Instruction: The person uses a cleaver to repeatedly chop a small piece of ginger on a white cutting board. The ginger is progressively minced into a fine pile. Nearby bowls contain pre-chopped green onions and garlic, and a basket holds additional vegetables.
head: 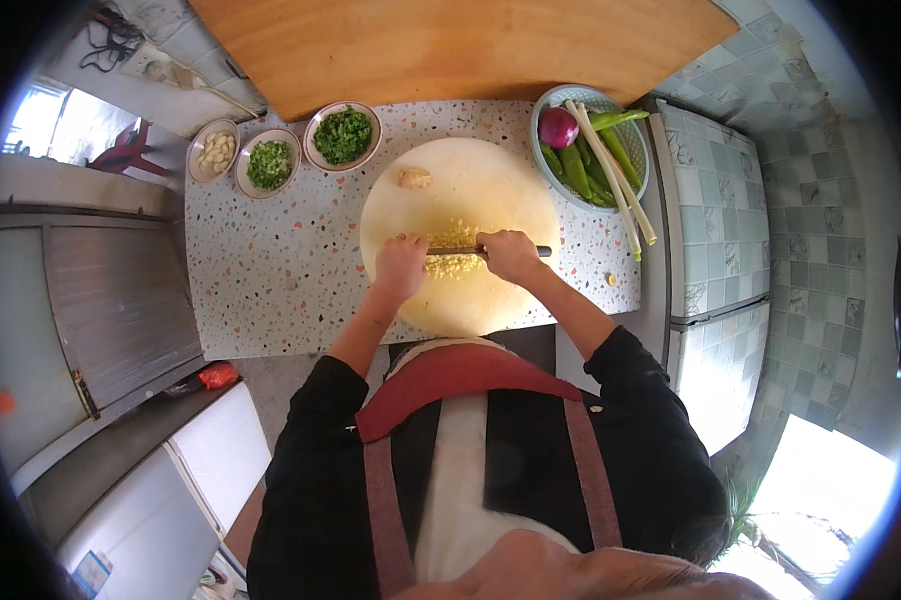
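Note:
A round cutting board lies before me on the speckled countertop. My right hand is closed around the dark handle of a kitchen knife, and the handle's butt sticks out to the right. My left hand grips the other end of the blade, which is seen nearly edge-on. Finely chopped pale yellow bits, perhaps ginger or garlic, are spread on both sides of the blade. Farther back on the board sits a lump of ginger. The left fingertips are partly hidden.
At the back left stand bowls of peeled garlic, chopped scallion and chopped greens. A blue-grey plastic basket at the back right holds green peppers, a red onion and scallion stalks. A wooden panel rises behind.

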Tool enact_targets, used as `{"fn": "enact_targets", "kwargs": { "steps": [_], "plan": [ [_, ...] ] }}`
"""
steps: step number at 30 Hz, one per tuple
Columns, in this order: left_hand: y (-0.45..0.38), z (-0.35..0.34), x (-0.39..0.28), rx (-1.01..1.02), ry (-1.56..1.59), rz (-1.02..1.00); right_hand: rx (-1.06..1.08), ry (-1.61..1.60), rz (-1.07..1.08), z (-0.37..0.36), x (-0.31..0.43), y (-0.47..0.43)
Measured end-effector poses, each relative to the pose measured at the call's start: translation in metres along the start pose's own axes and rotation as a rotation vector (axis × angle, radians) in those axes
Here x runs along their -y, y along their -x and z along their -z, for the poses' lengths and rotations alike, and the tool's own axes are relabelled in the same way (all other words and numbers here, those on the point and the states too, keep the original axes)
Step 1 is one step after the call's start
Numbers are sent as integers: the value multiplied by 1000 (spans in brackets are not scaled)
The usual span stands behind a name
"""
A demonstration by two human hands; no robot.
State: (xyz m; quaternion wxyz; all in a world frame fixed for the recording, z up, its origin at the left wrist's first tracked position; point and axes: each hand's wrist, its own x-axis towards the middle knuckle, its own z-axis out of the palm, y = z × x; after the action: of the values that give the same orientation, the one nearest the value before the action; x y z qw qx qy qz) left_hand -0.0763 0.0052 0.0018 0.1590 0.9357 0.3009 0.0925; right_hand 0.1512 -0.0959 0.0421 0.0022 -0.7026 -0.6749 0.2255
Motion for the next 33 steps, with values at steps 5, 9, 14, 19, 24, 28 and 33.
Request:
{"fn": "enact_targets", "kwargs": {
  "steps": [5,9,14,19,24,28,33],
  "plan": [
    [23,13,-7,-103,111,48,83,165,21,29,32,12],
    [27,-1,-20,-86,42,36,83,79,-54,-3,18,17],
    [35,1,-13,-107,80,7,108,117,-128,-9,33,22],
    [17,3,-7,-56,70,-24,8,33,-15,1,16,19],
    [15,-5,-28,-45,-9,61,-76,68,42,-2,-7,7],
    [11,-2,-22,-106,89,37,1,122,-85,-2,3,11],
    [10,-3,-13,-73,28,-53,24,-71,-44,-6,-3,22]
  ]
}}
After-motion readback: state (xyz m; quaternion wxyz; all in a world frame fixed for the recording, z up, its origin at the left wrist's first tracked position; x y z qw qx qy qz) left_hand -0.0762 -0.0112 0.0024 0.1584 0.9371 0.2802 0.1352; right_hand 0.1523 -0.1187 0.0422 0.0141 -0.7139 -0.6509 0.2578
